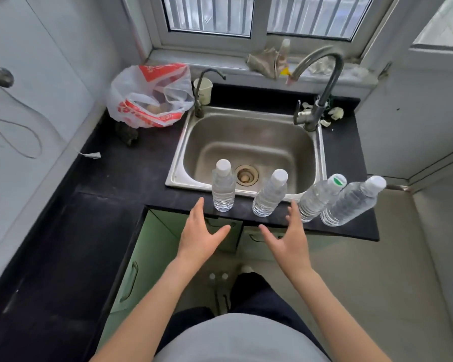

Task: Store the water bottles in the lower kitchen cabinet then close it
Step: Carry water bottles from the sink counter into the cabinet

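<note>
Four bottles [222, 189] line counter's [110, 173] front edge, within reach. Left hand [198, 236], right hand [288, 237] spread wide, empty, ready to grab.

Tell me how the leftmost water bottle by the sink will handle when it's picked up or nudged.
The leftmost water bottle looks full, so probably heavy for its size. Tall and narrow, upright close to the counter edge, it could tip off if nudged sideways. Its thin, ribbed clear wall may flex slightly when squeezed.
</note>
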### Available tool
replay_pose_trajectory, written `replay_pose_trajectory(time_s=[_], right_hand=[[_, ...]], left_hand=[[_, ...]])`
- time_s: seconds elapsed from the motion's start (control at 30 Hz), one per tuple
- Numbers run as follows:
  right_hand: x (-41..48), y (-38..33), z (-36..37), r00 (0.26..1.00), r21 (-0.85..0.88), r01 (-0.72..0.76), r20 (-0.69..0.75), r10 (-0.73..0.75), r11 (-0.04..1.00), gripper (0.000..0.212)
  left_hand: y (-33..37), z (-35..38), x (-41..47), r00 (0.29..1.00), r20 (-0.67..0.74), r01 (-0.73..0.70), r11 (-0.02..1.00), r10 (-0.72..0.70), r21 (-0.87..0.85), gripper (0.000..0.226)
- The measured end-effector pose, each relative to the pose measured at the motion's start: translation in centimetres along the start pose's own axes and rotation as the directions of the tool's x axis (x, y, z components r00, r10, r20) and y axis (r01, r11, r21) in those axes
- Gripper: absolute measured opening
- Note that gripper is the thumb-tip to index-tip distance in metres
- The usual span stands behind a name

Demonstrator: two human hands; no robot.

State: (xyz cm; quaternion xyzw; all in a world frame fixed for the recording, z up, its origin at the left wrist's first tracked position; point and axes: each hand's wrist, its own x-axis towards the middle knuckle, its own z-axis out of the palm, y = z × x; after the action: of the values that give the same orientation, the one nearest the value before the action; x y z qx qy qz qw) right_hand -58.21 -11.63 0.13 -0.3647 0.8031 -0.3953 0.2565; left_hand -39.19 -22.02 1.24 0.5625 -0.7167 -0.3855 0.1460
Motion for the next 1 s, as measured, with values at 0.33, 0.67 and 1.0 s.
replay_pose_trajectory(time_s=[0.33, 0.67, 1.0], right_hand=[[8.4, 1.9, 1.2, 0.993, 0.153, -0.009, 0.119, -0.009, 0.988, 0.082], [9.6, 1.8, 1.8, 0.992, 0.14, -0.066, 0.117, 0.05, 0.988, 0.052], [5.5, -0.9, 1.0, 0.992, 0.331, -0.093, 0.11, 0.059, 0.939, 0.042]], left_hand=[[0.3, 2.5, 7.8, 0.982, 0.052, 0.187, 0.957, -0.18, -0.221, 0.096], [-0.4, 2.7, 9.7, 0.988, 0.032, 0.154, 0.94, -0.151, -0.304, 0.072], [-0.5, 1.1, 5.6, 0.971, 0.077, 0.24, 0.891, -0.228, -0.386, 0.058]])
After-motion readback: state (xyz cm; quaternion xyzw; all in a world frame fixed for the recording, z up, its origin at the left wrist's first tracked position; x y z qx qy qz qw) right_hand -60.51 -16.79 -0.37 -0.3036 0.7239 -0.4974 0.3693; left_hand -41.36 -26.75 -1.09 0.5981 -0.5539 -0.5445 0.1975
